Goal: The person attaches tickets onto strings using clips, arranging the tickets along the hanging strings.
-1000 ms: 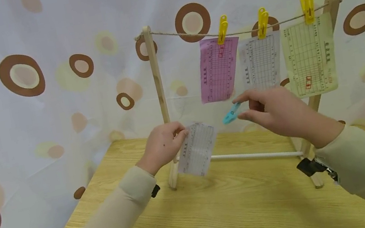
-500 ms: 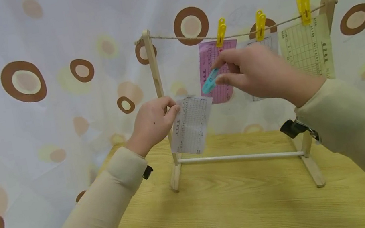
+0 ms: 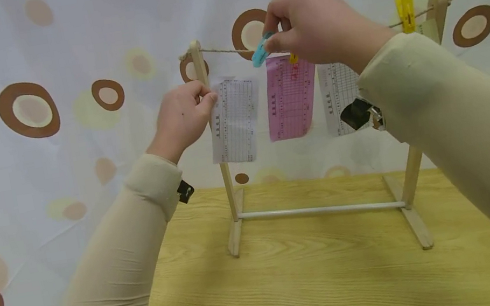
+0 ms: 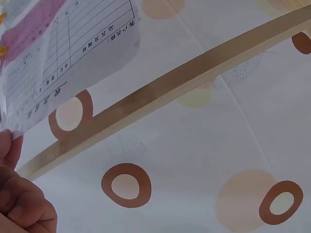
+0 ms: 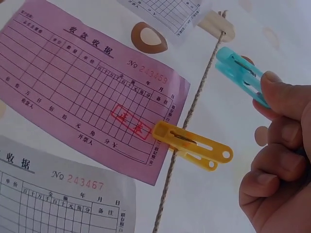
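My left hand (image 3: 182, 117) pinches a white receipt slip (image 3: 237, 121) by its upper left edge, just below the rope (image 3: 224, 50) and in front of the left post. Between the thumb and finger of my right hand (image 3: 308, 27) is a light blue clothespin (image 5: 243, 73), close to the rope and apart from it in the right wrist view. A pink receipt (image 3: 291, 95) hangs to the right of the slip, fixed to the rope by a yellow clothespin (image 5: 189, 143). The left wrist view shows the white slip (image 4: 97, 53) with its corner in my fingers.
A second white receipt (image 3: 339, 87) hangs right of the pink one, partly behind my right arm. Farther right, another yellow clothespin (image 3: 406, 12) grips a green receipt, mostly hidden. The wooden stand's posts (image 3: 229, 191) and white crossbar (image 3: 321, 209) stand on the wooden table (image 3: 322, 281).
Both hands have risen: the left lifted the white slip from low by the post to near the rope, and the right brought the blue clothespin up and left to rope height.
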Tool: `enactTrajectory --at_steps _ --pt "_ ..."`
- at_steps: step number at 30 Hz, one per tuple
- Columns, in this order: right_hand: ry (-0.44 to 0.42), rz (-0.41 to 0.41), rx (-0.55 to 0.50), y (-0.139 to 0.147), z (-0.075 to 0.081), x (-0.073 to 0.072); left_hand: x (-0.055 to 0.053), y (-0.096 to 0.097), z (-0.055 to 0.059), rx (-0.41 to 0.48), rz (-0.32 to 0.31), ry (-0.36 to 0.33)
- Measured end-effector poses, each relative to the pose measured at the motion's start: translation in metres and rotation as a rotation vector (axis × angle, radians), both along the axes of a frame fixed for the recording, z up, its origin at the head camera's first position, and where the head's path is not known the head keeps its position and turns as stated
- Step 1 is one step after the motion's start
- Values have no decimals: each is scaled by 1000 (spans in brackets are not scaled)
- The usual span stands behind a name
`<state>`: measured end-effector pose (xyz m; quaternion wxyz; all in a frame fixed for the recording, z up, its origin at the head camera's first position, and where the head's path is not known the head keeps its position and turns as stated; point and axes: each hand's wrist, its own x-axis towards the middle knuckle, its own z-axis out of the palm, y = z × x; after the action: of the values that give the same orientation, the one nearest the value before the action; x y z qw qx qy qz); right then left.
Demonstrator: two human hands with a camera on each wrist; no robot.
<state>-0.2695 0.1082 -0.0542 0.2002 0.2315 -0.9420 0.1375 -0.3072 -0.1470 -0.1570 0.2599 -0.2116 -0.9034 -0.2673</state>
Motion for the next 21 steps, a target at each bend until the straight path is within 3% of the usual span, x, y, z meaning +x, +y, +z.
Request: enactTrajectory --at_steps 6,11,21 --pt "-3 -35 1 -7 11 -14 -11 1 14 12 43 -18" --pt "8 -51 40 -17 18 -24 -12 4 24 9 67 -2" --pt "-68 -85 47 -33 12 -30 -11 9 23 4 66 -39"
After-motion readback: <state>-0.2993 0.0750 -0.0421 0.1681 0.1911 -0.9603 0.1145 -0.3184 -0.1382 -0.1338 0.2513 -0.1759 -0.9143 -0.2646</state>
